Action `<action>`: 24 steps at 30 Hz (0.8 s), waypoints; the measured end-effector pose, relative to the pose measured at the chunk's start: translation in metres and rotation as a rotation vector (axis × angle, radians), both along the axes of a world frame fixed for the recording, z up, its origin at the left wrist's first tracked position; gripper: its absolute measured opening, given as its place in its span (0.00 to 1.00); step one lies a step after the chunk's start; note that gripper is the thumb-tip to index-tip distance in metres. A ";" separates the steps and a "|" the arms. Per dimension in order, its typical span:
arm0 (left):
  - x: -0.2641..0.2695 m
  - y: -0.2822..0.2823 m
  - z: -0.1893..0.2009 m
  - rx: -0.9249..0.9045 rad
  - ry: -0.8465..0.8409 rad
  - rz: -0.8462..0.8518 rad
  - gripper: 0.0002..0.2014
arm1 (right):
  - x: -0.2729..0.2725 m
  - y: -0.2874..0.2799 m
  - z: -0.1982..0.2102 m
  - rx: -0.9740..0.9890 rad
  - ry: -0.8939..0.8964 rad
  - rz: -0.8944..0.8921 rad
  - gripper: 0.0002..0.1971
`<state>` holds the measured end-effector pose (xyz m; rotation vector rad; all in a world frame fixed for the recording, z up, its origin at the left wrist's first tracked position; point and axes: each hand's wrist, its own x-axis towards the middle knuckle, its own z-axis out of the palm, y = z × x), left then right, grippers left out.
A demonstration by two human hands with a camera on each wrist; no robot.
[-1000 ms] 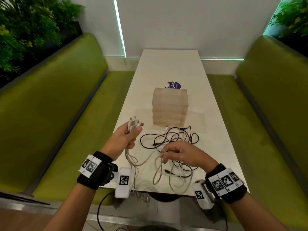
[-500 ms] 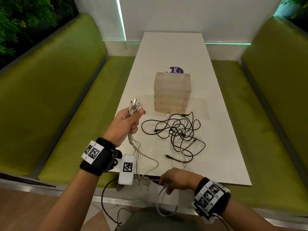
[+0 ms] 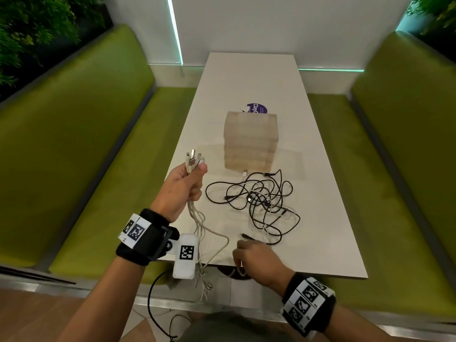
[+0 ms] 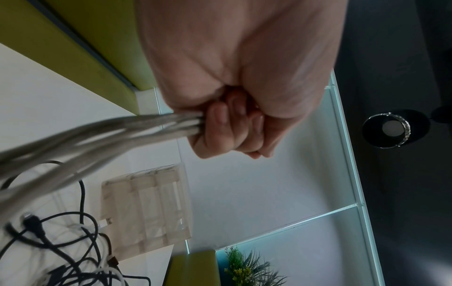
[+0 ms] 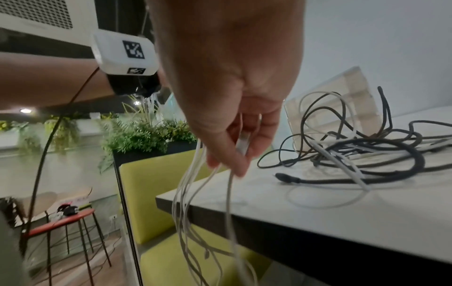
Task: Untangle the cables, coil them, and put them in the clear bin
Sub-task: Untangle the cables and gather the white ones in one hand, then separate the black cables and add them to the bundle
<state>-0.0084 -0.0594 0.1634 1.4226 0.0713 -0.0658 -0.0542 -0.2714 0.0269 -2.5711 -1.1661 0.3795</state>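
The left hand [image 3: 183,187] is raised above the near left edge of the white counter [image 3: 320,218], its fingers [image 4: 221,125] clamped in a fist around a bundle of white cables [image 3: 197,218]. The plug ends [image 3: 193,159] stick up out of the top of the fist, and the strands hang down past the counter's front edge (the left wrist view shows them leaving the fist as one thick sheaf).

The right hand [image 3: 256,257] sits low at the near edge of the counter. In the right wrist view its fingers [image 5: 254,143] curl downward and pinch the loose white strands [image 5: 195,193] that dangle below the counter's edge; a white plug lies between the fingertips.

Farther in on the counter lies a tangle of black cables [image 3: 261,203], with a few white ones threaded through it, well apart from the left hand and just beyond the right. Touching the tangle's far side stands the clear bin [image 3: 250,144], upright, and no cable can be seen inside it. A purple round sticker [image 3: 257,108] shows just behind the bin. Green upholstered benches [image 3: 86,144] run along both sides.
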 end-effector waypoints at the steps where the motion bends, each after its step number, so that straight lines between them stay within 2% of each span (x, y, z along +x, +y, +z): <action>1: 0.000 0.000 0.000 0.005 0.003 -0.002 0.11 | 0.003 0.001 0.002 -0.039 0.037 0.021 0.06; 3: -0.001 -0.001 0.000 0.017 0.005 -0.015 0.12 | 0.007 -0.001 0.008 -0.087 0.242 0.034 0.09; 4: -0.002 -0.001 0.000 0.022 0.003 -0.022 0.13 | 0.009 -0.002 0.012 -0.032 0.281 -0.022 0.10; 5: -0.001 -0.001 0.000 0.025 0.001 -0.024 0.13 | 0.014 -0.005 0.016 0.056 0.262 -0.124 0.08; 8: -0.002 0.000 -0.001 0.035 0.002 -0.021 0.08 | 0.038 -0.018 0.017 0.298 0.080 -0.602 0.04; 9: -0.002 0.000 -0.001 0.038 0.009 -0.016 0.07 | 0.049 -0.024 0.014 0.295 0.064 -0.746 0.06; 11: -0.003 0.000 -0.001 0.044 0.033 -0.010 0.06 | 0.068 -0.039 0.005 0.132 0.106 -0.917 0.13; 13: -0.003 -0.001 -0.001 0.052 0.051 -0.014 0.07 | 0.083 -0.054 -0.005 0.000 0.131 -0.953 0.15; 18: -0.004 -0.005 -0.002 0.049 0.071 -0.028 0.08 | 0.102 -0.077 -0.019 -0.179 0.090 -0.826 0.09; 20: -0.005 -0.005 -0.002 0.056 0.070 -0.036 0.07 | 0.106 -0.082 -0.014 -0.151 0.074 -0.814 0.06; 24: -0.003 -0.003 -0.003 0.076 0.061 -0.056 0.06 | 0.115 -0.089 0.019 0.091 0.061 -0.804 0.05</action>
